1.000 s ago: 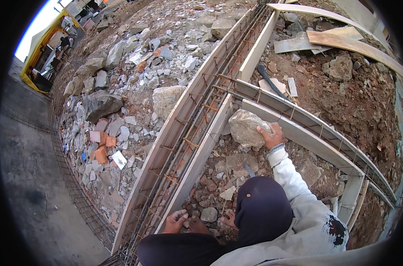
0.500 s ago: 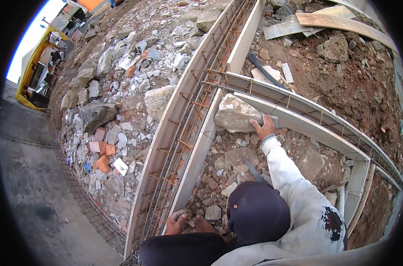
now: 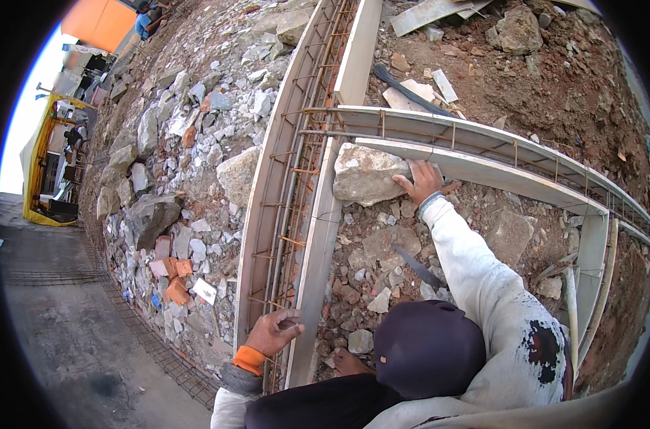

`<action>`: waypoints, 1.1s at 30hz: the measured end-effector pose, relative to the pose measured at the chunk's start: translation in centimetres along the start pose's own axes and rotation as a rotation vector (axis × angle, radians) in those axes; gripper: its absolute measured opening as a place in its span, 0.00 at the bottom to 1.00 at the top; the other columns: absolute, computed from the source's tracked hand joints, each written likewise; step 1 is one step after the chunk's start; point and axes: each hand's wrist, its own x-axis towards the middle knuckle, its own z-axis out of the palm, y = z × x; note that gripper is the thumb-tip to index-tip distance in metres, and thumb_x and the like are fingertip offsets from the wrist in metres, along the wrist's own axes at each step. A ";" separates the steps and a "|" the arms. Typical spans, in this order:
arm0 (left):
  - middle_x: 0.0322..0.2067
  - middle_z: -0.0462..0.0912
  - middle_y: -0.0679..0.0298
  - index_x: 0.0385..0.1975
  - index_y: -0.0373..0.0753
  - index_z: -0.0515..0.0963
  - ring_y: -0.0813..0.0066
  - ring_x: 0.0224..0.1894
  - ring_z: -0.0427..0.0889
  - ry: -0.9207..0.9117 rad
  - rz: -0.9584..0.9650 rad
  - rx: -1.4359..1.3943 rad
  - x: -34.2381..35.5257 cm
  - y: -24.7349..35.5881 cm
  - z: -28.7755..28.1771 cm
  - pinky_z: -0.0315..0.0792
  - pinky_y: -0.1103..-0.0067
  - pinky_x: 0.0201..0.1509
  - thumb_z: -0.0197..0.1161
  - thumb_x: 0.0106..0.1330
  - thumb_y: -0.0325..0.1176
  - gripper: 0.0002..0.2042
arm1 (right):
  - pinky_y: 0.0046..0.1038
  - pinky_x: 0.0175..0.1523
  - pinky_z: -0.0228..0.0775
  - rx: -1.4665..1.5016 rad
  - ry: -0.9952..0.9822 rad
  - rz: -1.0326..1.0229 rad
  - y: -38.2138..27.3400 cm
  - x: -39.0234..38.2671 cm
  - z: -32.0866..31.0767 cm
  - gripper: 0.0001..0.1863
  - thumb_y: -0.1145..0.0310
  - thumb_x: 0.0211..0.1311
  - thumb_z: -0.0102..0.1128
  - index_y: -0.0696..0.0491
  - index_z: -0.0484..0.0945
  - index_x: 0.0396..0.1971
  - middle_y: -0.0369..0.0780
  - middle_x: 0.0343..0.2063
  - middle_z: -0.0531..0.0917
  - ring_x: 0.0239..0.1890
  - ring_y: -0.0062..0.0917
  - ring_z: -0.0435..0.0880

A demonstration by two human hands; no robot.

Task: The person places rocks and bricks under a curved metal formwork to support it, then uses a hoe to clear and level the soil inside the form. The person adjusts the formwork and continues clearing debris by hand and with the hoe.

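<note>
Partly, the right hand (image 3: pixel 422 180) hides one end of the stone (image 3: pixel 368 175).

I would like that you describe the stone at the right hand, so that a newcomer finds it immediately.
Find the long channel of upright boards running up the picture, and the second channel branching right from it. In the inner corner below that branch lies a pale, blocky stone. It is the only stone touched by the right hand.

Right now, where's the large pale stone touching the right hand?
The stone sits above centre in the head view, in the corner between two long pale boards, right hand at its right end.
</note>
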 end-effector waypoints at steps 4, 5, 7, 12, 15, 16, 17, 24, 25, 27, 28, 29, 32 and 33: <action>0.50 0.79 0.52 0.52 0.35 0.76 0.57 0.55 0.77 0.199 0.452 0.701 10.6 6.7 -0.1 0.71 0.66 0.60 0.69 0.60 0.43 0.25 | 0.38 0.50 0.74 0.014 -0.031 0.046 0.5 -0.5 0.0 0.34 0.39 0.56 0.62 0.53 0.79 0.51 0.42 0.41 0.79 0.46 0.38 0.79; 0.57 0.75 0.51 0.56 0.36 0.74 0.54 0.62 0.72 0.256 0.506 0.806 13.1 8.9 0.8 0.67 0.63 0.65 0.69 0.59 0.44 0.28 | 0.38 0.50 0.74 0.022 -0.022 0.059 0.2 -0.4 0.0 0.34 0.39 0.56 0.61 0.52 0.78 0.51 0.42 0.41 0.79 0.46 0.38 0.79; 0.68 0.60 0.52 0.67 0.37 0.61 0.55 0.72 0.56 0.492 0.634 1.182 18.4 10.6 2.6 0.54 0.65 0.74 0.68 0.58 0.48 0.40 | 0.38 0.52 0.73 0.102 0.017 0.104 -1.2 -0.3 -0.1 0.32 0.43 0.58 0.63 0.51 0.77 0.54 0.42 0.46 0.77 0.48 0.39 0.78; 0.72 0.51 0.49 0.71 0.33 0.49 0.55 0.74 0.50 0.647 0.428 1.156 28.2 11.3 4.4 0.48 0.64 0.76 0.67 0.57 0.57 0.50 | 0.41 0.59 0.69 0.129 -0.031 0.229 -5.1 -2.5 -0.2 0.41 0.51 0.54 0.70 0.50 0.65 0.65 0.47 0.58 0.67 0.59 0.46 0.68; 0.71 0.51 0.47 0.71 0.31 0.49 0.54 0.74 0.50 0.725 0.463 1.126 30.8 10.3 5.3 0.48 0.64 0.76 0.65 0.59 0.58 0.49 | 0.44 0.63 0.66 0.100 -0.098 0.273 -5.6 -2.7 0.3 0.50 0.53 0.49 0.74 0.49 0.57 0.70 0.49 0.62 0.62 0.62 0.50 0.62; 0.71 0.51 0.47 0.71 0.31 0.49 0.53 0.74 0.49 0.752 0.495 1.150 31.1 10.0 4.9 0.48 0.64 0.76 0.65 0.60 0.57 0.48 | 0.45 0.64 0.65 0.108 -0.122 0.288 -5.7 -2.8 0.6 0.53 0.54 0.47 0.76 0.48 0.54 0.71 0.49 0.62 0.61 0.63 0.51 0.60; 0.71 0.51 0.47 0.71 0.31 0.49 0.53 0.74 0.49 0.781 0.526 1.173 31.4 9.7 4.5 0.48 0.64 0.76 0.64 0.61 0.56 0.48 | 0.45 0.64 0.65 0.124 -0.119 0.295 -5.7 -2.6 0.9 0.53 0.54 0.46 0.76 0.49 0.54 0.71 0.49 0.63 0.61 0.63 0.51 0.60; 0.72 0.49 0.47 0.71 0.31 0.48 0.53 0.75 0.47 0.736 0.465 1.151 31.2 11.2 4.9 0.45 0.63 0.76 0.65 0.60 0.54 0.48 | 0.44 0.63 0.67 0.137 -0.138 0.296 -4.5 -2.2 0.7 0.53 0.53 0.46 0.76 0.48 0.54 0.71 0.49 0.61 0.61 0.62 0.49 0.62; 0.72 0.48 0.47 0.71 0.31 0.48 0.52 0.75 0.47 0.731 0.454 1.153 30.8 11.0 4.8 0.45 0.63 0.76 0.66 0.60 0.54 0.48 | 0.43 0.62 0.68 0.111 -0.214 0.325 -5.3 -1.8 0.5 0.54 0.52 0.47 0.75 0.49 0.52 0.71 0.48 0.61 0.61 0.62 0.48 0.62; 0.73 0.47 0.48 0.72 0.32 0.47 0.53 0.75 0.46 0.683 0.313 1.233 30.2 11.3 5.1 0.45 0.63 0.76 0.67 0.58 0.52 0.49 | 0.43 0.62 0.69 0.127 -0.293 0.348 -5.8 -1.7 0.4 0.55 0.51 0.48 0.74 0.51 0.50 0.71 0.50 0.62 0.61 0.62 0.48 0.62; 0.73 0.47 0.50 0.73 0.35 0.46 0.55 0.76 0.45 0.662 0.297 1.243 29.4 13.0 5.6 0.44 0.65 0.77 0.68 0.58 0.51 0.49 | 0.43 0.63 0.69 0.096 -0.275 0.334 -5.5 -1.7 0.1 0.55 0.51 0.49 0.74 0.51 0.49 0.71 0.50 0.62 0.61 0.63 0.48 0.62; 0.74 0.46 0.51 0.73 0.36 0.46 0.56 0.76 0.45 0.607 0.375 1.256 29.3 13.4 6.3 0.45 0.65 0.77 0.68 0.58 0.50 0.49 | 0.42 0.63 0.69 0.063 -0.260 0.319 -4.9 -1.9 -0.3 0.55 0.51 0.49 0.73 0.51 0.48 0.72 0.51 0.62 0.60 0.63 0.48 0.62; 0.74 0.44 0.54 0.74 0.39 0.44 0.57 0.76 0.45 0.513 0.522 1.272 29.5 13.3 6.9 0.49 0.66 0.76 0.69 0.58 0.45 0.49 | 0.45 0.64 0.66 0.087 -0.319 0.318 -4.0 -1.9 -1.9 0.53 0.52 0.52 0.71 0.52 0.49 0.72 0.49 0.63 0.60 0.65 0.47 0.63; 0.74 0.44 0.54 0.74 0.39 0.43 0.57 0.76 0.45 0.514 0.535 1.279 29.9 13.3 6.6 0.50 0.66 0.76 0.69 0.58 0.44 0.49 | 0.44 0.65 0.65 0.220 -0.374 0.345 -3.5 -1.8 -2.6 0.51 0.52 0.52 0.71 0.53 0.51 0.71 0.50 0.63 0.61 0.65 0.47 0.64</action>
